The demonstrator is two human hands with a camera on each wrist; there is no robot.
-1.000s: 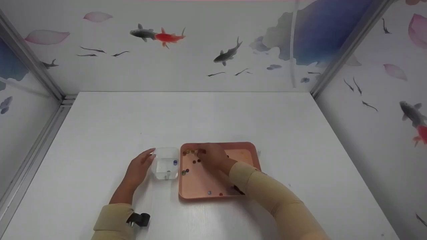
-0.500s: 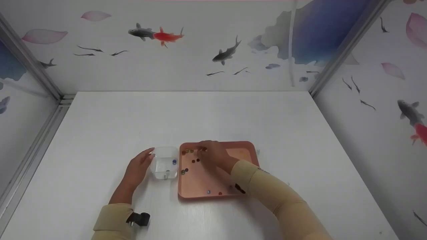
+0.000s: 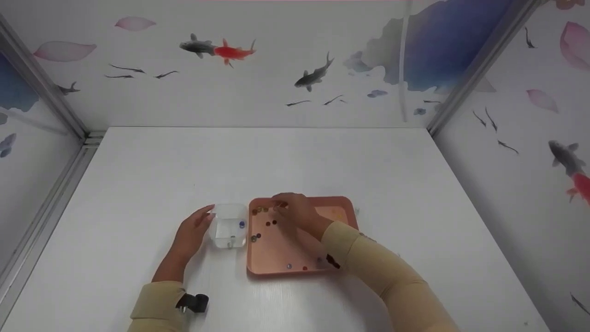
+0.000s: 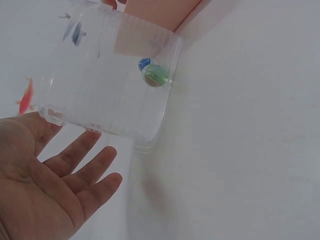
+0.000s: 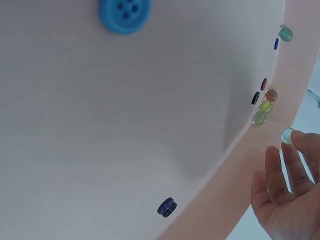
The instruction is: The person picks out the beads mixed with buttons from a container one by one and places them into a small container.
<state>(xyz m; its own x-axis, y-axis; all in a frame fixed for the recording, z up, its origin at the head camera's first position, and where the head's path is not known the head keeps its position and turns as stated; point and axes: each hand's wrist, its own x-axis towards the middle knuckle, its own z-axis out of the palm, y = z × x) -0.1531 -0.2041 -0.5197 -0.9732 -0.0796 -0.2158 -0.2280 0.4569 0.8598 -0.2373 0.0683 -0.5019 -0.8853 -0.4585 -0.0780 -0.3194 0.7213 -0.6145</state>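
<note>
My right hand (image 3: 298, 213) is over the far side of the pink tray (image 3: 295, 274). Between thumb and fingertip it pinches a clear marble (image 5: 286, 135), close to the tray's wall. An orange marble (image 5: 271, 95), a yellow marble (image 5: 266, 106) and a clear greenish one (image 5: 259, 117) lie in a row along that wall. My left hand (image 3: 190, 234) touches the left side of a clear plastic container (image 3: 230, 210), its fingers extended and loose. A blue swirled marble (image 4: 145, 63) and a green marble (image 4: 156, 76) show through the container's wall.
Inside the tray lie a large-looking blue button (image 5: 125, 16), a dark button (image 5: 255, 98), a red button (image 5: 263, 84) and a purple button (image 5: 167, 207). A teal marble (image 5: 286, 34) is by the wall. The container stands right beside the tray on the white table (image 3: 276, 161).
My right hand has lifted slightly from the row of marbles at the tray's far left, with one marble pinched. My left hand and the container have stayed in place.
</note>
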